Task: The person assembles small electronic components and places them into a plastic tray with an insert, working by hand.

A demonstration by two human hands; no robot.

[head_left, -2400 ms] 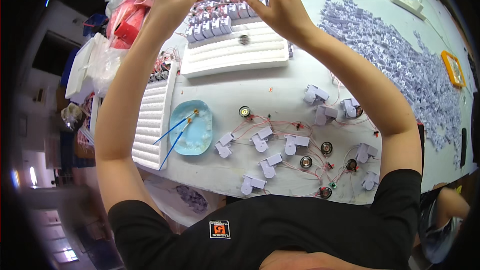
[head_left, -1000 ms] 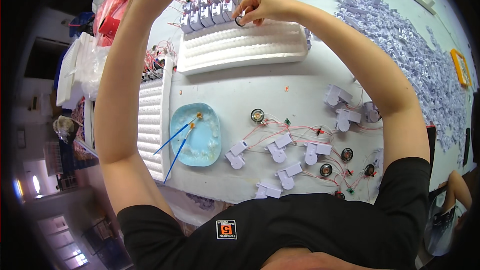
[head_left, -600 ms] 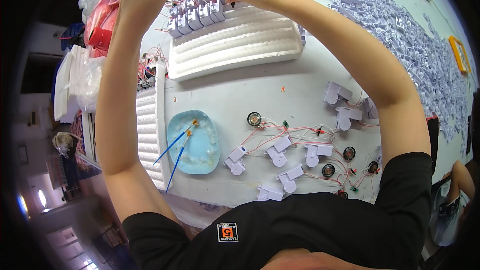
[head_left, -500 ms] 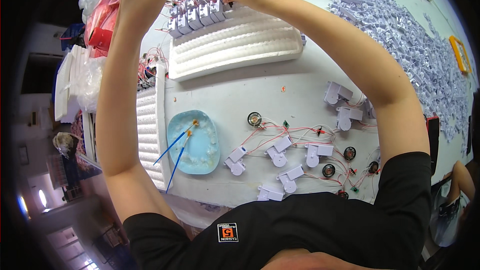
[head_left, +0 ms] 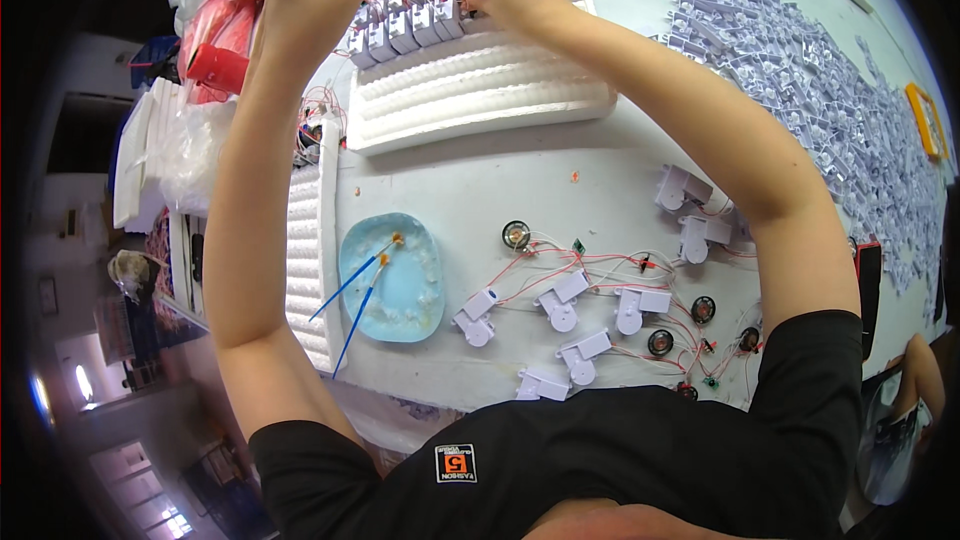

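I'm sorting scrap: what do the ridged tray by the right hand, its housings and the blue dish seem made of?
Tray: probably plastic foam; matt white, thick-walled, softly ridged.
Housings: likely moulded plastic; pale lilac, smooth, crisp-edged.
Dish: perhaps plastic, smooth and faintly glossy, but glazed ceramic is possible.

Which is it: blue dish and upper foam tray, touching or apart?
Apart: the head view shows tabletop between the blue dish and the upper foam tray.

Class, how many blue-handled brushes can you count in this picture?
2, both with tips in the blue dish. The farther brush reaches over the ribbed foam tray; the nearer brush slants more steeply toward the person. Others may be hidden.
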